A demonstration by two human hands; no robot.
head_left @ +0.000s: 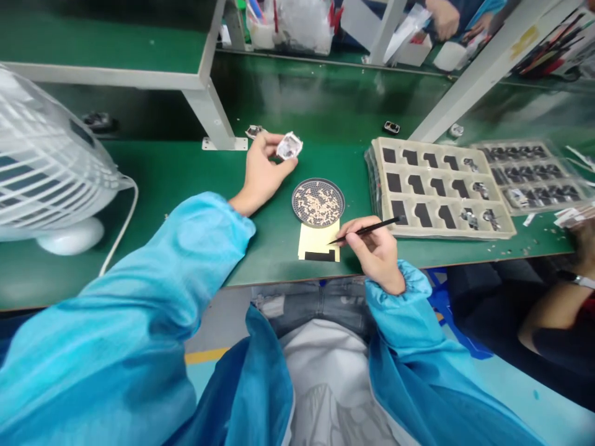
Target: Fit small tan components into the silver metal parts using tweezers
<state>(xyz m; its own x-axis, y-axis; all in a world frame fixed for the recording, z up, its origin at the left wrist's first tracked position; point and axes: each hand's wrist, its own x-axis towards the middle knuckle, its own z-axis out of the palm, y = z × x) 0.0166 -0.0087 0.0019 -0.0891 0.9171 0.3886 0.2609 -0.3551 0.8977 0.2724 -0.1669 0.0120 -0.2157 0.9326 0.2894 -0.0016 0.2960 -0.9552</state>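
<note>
My left hand (266,167) holds a small white-and-silver part (289,146) between thumb and fingers, raised over the green bench. Pinched in my right hand (375,251) is a pair of slim black tweezers (367,229); their tip points down at a yellow sheet (311,238). A black L-shaped piece (320,255) lies along the sheet's lower edge. Partly over the top of that sheet sits a round dark dish (297,215) with many tiny beige pieces. Behind my left hand another small part (254,131) rests on the bench.
To the right stand stacked cream trays (444,196) with black pieces and metal parts in their pockets, then a clear tray (530,170). A white fan (51,161) fills the left. Metal shelf posts (211,114) rise behind. A co-worker's arm (558,303) is at far right.
</note>
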